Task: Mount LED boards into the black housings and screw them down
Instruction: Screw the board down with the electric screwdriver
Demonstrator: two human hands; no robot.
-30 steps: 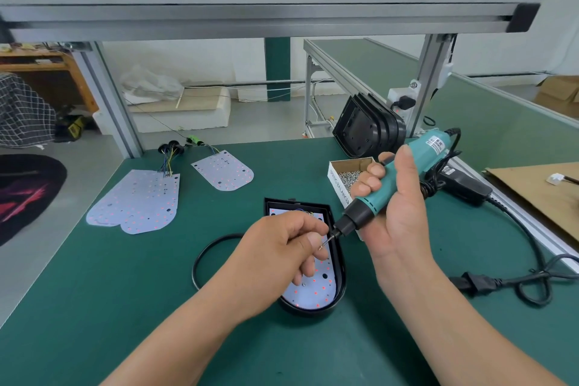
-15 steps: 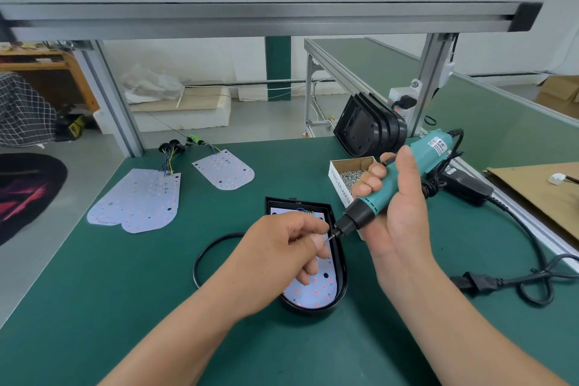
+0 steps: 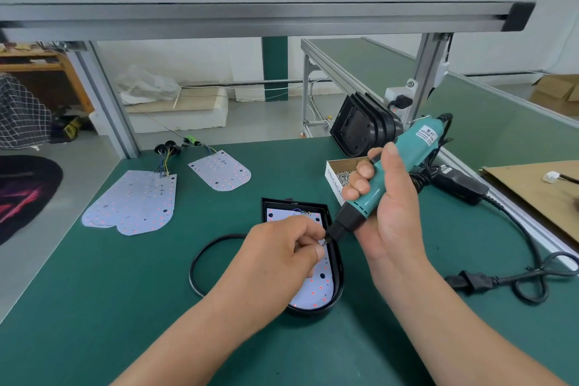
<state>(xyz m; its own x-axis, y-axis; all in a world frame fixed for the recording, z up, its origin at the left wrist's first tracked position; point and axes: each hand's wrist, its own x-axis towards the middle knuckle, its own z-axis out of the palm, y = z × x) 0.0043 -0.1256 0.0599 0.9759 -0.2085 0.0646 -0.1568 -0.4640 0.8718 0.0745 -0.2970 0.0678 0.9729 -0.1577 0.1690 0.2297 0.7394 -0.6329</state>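
A black housing lies on the green table with a white LED board seated inside it. My right hand grips a teal electric screwdriver, tilted down to the left, its bit over the housing's upper right part. My left hand hovers over the board and pinches something small at the bit's tip; the item itself is too small to make out. Part of the board is hidden under my left hand.
Spare LED boards and one single board lie at the back left. A box of screws and stacked black housings stand behind the driver. A black cable loop and a power cord lie on the table.
My left hand's fingertips have closed in on the screwdriver's bit tip. The right hand and driver have barely moved.
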